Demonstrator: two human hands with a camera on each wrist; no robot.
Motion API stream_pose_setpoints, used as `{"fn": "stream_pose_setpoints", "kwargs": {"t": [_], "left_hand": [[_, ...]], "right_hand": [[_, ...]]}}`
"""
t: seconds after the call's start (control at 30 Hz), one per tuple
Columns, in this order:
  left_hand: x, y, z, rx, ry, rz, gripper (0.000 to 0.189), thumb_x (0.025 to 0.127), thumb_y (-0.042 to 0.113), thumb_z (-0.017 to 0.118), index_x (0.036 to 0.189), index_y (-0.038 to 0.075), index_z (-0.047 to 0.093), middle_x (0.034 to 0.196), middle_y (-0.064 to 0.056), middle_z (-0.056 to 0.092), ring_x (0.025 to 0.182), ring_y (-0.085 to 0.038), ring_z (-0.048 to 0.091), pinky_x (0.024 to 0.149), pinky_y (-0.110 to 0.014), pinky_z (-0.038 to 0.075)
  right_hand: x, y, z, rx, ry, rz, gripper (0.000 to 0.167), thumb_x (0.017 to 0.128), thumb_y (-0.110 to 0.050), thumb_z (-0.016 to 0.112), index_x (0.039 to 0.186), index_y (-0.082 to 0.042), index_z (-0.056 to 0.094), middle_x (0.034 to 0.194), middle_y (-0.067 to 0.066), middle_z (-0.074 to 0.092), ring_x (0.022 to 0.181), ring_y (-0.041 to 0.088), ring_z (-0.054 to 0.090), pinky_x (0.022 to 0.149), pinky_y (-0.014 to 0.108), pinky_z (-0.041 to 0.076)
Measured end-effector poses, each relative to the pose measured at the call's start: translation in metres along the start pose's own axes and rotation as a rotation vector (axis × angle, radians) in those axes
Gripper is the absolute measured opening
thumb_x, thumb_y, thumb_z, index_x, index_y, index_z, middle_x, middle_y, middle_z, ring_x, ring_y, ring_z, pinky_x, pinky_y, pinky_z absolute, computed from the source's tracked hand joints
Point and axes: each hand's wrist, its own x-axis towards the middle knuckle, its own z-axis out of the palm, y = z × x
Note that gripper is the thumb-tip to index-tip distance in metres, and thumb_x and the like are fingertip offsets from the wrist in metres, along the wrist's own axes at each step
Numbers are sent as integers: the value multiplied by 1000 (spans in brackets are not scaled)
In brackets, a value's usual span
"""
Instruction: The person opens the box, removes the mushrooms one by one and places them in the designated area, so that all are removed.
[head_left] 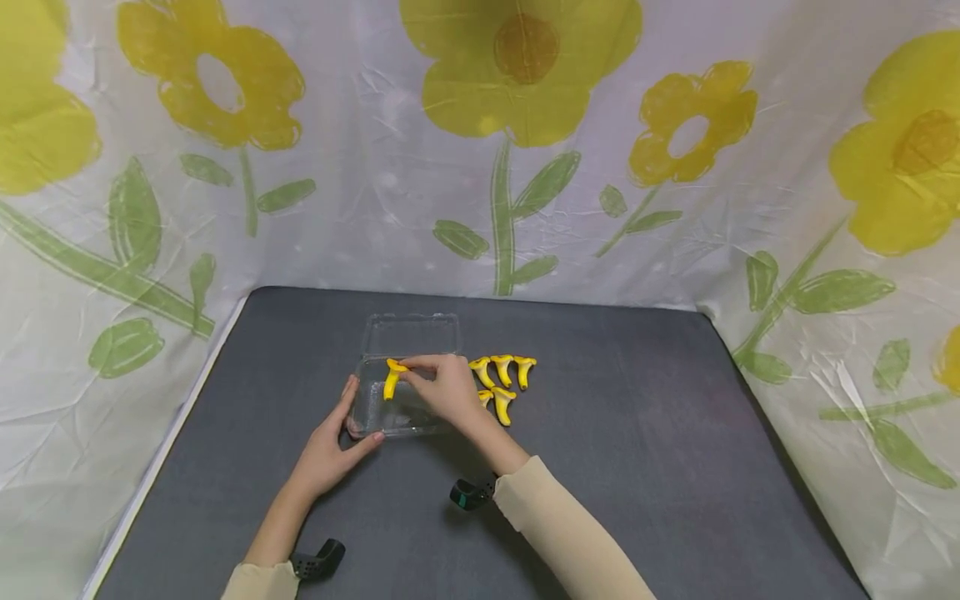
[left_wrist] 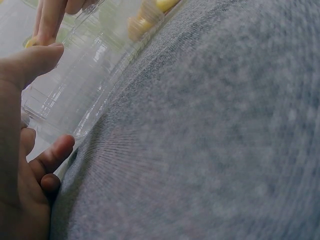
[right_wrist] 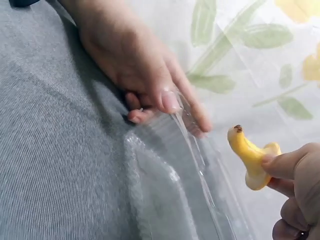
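My right hand (head_left: 448,387) pinches a yellow toy mushroom (head_left: 392,380), shaped like a chanterelle, between thumb and fingers. It is held above a clear plastic container (head_left: 408,430) whose lid (head_left: 412,333) lies folded back behind. In the right wrist view the mushroom (right_wrist: 250,156) points its brown-tipped stem away from the fingers. My left hand (head_left: 330,450) grips the container's near left corner. The right wrist view shows that left hand (right_wrist: 142,70) with its thumb on the rim and fingers along the outer side.
Several more yellow mushrooms (head_left: 503,407) lie in two rows just right of the container, one partly hidden by the right wrist. A dark grey cloth (head_left: 637,467) covers the table. Flower-printed curtains (head_left: 360,208) stand around its back and sides.
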Motion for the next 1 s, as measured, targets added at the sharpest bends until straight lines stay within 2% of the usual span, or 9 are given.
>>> {"fn": "stream_pose_setpoints", "kwargs": {"t": [0.1,0.17,0.27,0.37,0.47,0.6,0.7,0.87,1.0], "left_hand": [[1,0,-1,-1,3,-2,104,97,36,79,173,17,11,178,-11,14,89,-17,50,96,-49,38],[2,0,-3,-1,2,-6,104,97,37,80,173,18,10,179,-10,12,102,-22,53,98,-50,37],[3,1,-4,7,4,-12,104,97,38,79,173,18,10,179,-9,9,104,-23,53,99,-50,36],[2,2,-4,16,9,-14,105,97,38,80,173,19,10,179,-7,10,93,-20,51,97,-47,35],[2,1,-3,26,17,-9,105,96,37,80,173,19,10,179,-8,11,97,-21,52,97,-47,35],[0,0,-1,22,19,3,105,96,35,81,173,17,11,179,-10,11,114,-27,52,98,-49,36],[-1,-1,0,9,16,7,105,96,34,81,173,18,11,178,-12,11,119,-29,51,99,-50,35],[-1,0,1,2,13,5,104,96,35,81,173,19,12,178,-11,11,122,-29,49,99,-50,35],[-1,0,1,11,13,-2,104,96,36,81,173,20,12,179,-10,12,115,-27,51,98,-50,36]], "right_hand": [[-5,5,-8,37,18,9,21,99,-24,79,117,-16,84,105,3,83,37,4,25,42,21,28],[-8,7,-14,62,32,20,21,98,-22,79,117,-15,84,106,4,83,38,4,25,41,21,28],[-13,11,-22,93,53,28,22,97,-21,80,117,-13,84,108,5,82,39,4,24,42,20,27],[-20,15,-31,105,81,36,23,96,-18,81,118,-11,83,108,7,82,41,5,25,44,21,27],[-28,18,-40,124,110,56,23,95,-17,81,118,-11,83,109,7,82,48,-3,41,46,20,32],[-41,22,-52,147,153,71,23,95,-15,82,117,-12,84,108,7,82,48,-4,44,46,21,34],[-51,27,-61,160,189,89,22,95,-15,82,116,-11,84,107,7,82,40,2,29,43,22,29],[-66,40,-78,123,253,133,21,94,-16,83,114,-12,85,99,6,82,41,1,21,43,22,24],[-75,57,-91,87,308,138,21,93,-14,84,113,-9,85,101,9,82,41,2,24,43,22,25]]}}
